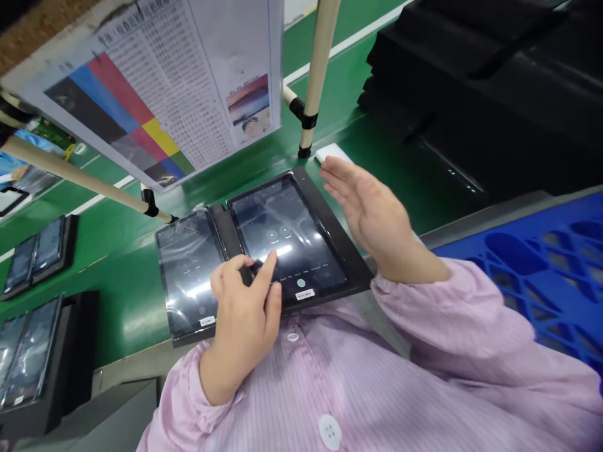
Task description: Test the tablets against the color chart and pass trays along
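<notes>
Two dark glass-fronted tablets sit side by side in a black moulded holder tray [351, 267] at the near edge of the green conveyor belt [117, 314], and the right-hand tablet with the lit screen [287, 235] is the one getting the attention. The left hand [245, 307] is down on it now, fingers loosely curled, index fingertip [271, 258] pressing the lower left part of the screen, thumb tucked against the tray's centre rib. Nothing is gripped; it is a touch, not a hold.

The right hand [372, 213] hovers just past the tray's right edge, palm turned inward, fingers straight and spread a little, holding nothing (whether it brushes the tray rim I cannot tell). Both wrists come out of pink striped sleeves [471, 326], forearms angled inward from the body.

The left-hand tablet under glossy film [188, 276] lies dim beside it, a small white label at its lower corner. My read on handling: these are thin, stiff slabs, light enough for one hand, but the glass is fragile and slick under that film, so the edges or the tray itself look like the safer places to take hold, not the faces.

Overhead hangs a printed colour test chart [155, 81] on cream pipe framing [318, 69]; a blue plastic crate [546, 263] sits to the right.
</notes>
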Tool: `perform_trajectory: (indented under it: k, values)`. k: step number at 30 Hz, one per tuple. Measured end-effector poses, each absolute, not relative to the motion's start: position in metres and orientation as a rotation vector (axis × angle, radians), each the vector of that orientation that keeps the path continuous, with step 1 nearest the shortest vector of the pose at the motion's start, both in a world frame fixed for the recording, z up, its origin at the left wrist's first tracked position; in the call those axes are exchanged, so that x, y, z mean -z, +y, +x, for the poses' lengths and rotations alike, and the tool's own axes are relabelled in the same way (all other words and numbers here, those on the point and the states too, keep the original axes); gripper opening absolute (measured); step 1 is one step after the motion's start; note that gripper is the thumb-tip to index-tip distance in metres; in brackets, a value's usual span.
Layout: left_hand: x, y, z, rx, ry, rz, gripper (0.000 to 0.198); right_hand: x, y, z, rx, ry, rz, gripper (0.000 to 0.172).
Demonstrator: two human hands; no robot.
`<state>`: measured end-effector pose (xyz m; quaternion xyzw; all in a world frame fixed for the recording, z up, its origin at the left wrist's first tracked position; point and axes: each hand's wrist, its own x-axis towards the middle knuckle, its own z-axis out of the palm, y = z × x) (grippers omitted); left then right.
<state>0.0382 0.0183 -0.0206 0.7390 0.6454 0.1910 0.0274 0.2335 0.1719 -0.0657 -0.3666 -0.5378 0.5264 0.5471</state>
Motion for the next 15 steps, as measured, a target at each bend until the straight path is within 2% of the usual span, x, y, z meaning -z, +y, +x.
perform_trajectory:
  k: [2,4,10,15]
  values:
    - [0.022,0.020,0.041,-0.362,2.021,2.348,0.038,0.064,0.162,0.243,-1.134,-1.372,-0.920,0.048]
    - [0.024,0.020,0.040,-0.285,2.041,2.376,0.036,0.064,0.150,0.255,-0.980,-1.583,-0.983,0.042]
    - [0.015,-0.001,0.005,-0.588,2.086,2.506,0.031,0.070,0.101,0.284,-0.421,-2.130,-0.932,0.024]
    - [0.014,-0.019,-0.019,-0.681,2.221,2.438,0.026,0.078,0.075,0.287,-0.155,-2.262,-0.958,0.025]
